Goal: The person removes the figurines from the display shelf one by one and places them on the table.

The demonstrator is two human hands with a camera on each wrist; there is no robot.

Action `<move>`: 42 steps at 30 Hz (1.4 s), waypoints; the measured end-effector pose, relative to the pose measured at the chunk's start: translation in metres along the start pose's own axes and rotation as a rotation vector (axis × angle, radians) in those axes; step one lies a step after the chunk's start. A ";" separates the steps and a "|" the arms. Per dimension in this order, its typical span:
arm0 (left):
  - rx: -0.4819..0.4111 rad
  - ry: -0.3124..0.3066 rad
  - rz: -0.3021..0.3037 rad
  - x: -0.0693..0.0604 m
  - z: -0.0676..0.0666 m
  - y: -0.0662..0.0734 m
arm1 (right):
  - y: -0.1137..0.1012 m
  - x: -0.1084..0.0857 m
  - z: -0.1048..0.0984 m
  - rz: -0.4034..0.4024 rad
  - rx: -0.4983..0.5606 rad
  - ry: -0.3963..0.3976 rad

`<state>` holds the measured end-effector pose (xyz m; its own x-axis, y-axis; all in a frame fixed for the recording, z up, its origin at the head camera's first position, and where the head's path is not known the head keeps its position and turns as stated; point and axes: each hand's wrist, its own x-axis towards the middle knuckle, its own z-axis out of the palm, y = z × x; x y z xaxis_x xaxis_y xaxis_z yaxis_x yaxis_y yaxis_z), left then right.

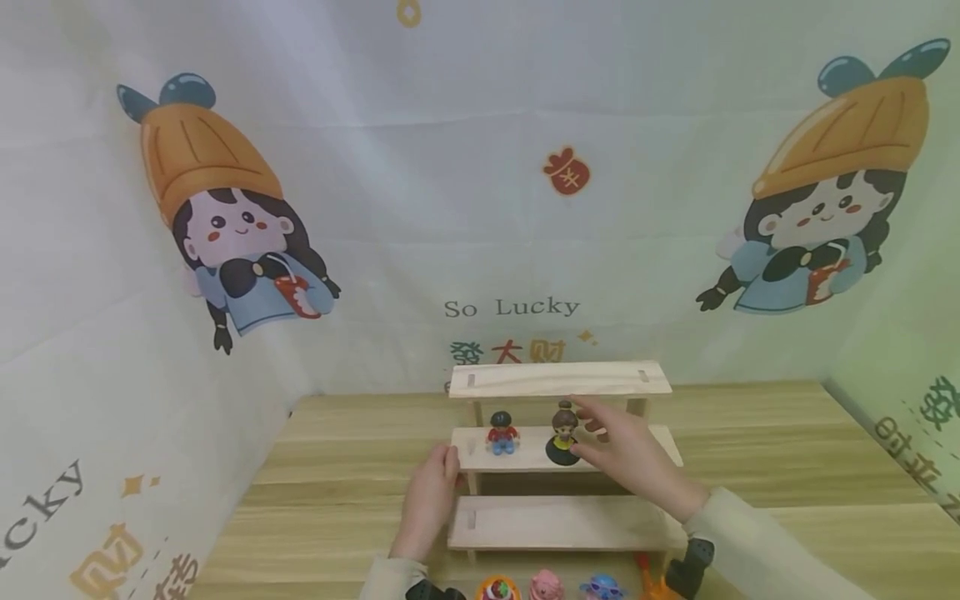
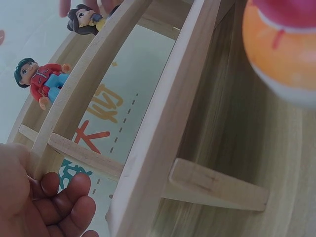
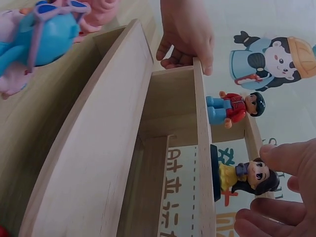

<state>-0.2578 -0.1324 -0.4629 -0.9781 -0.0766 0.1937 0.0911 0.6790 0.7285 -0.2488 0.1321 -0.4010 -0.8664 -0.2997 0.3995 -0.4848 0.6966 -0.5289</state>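
A doll figurine [image 1: 564,427] with dark brown hair, a yellow skirt and a black round base stands on the middle step of a wooden tiered shelf [image 1: 517,527]. My right hand [image 1: 633,450] is beside it, thumb and fingers spread around its head, as the right wrist view shows. Whether the fingertips touch it is hard to tell. My left hand [image 1: 431,496] grips the left end of that step, thumb on top and fingers curled below. A boy figurine [image 3: 234,109] in a red jacket and blue trousers sits to the doll's left.
In front of the shelf lie several toys: an orange-and-white one [image 1: 498,588], a pink one [image 1: 546,587], a blue one with sunglasses [image 1: 602,587] and an orange one [image 1: 654,583]. A printed cloth [image 1: 375,167] hangs behind the wooden tabletop [image 1: 757,433].
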 end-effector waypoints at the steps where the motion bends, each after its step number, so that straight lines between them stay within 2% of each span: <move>1: -0.001 0.002 0.000 0.000 0.000 0.000 | 0.000 0.002 0.002 0.002 0.003 -0.001; 5: -0.003 -0.001 -0.005 0.000 0.000 -0.001 | 0.000 0.008 0.007 0.023 0.026 -0.003; 12: 0.040 0.004 0.028 0.001 0.001 -0.004 | -0.001 0.017 0.011 0.063 0.072 -0.004; 22: 0.030 0.004 0.016 0.000 0.000 -0.002 | -0.001 0.021 0.011 0.105 0.078 0.003; 29: 0.019 0.015 0.015 -0.001 0.000 0.000 | -0.004 0.020 0.009 0.141 0.083 0.021; 42: 0.005 0.017 0.014 0.000 0.002 -0.002 | -0.012 0.007 0.001 0.121 0.059 0.028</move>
<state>-0.2586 -0.1324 -0.4657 -0.9734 -0.0796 0.2150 0.1037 0.6837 0.7223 -0.2493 0.1212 -0.3933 -0.9158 -0.1966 0.3503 -0.3836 0.6866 -0.6176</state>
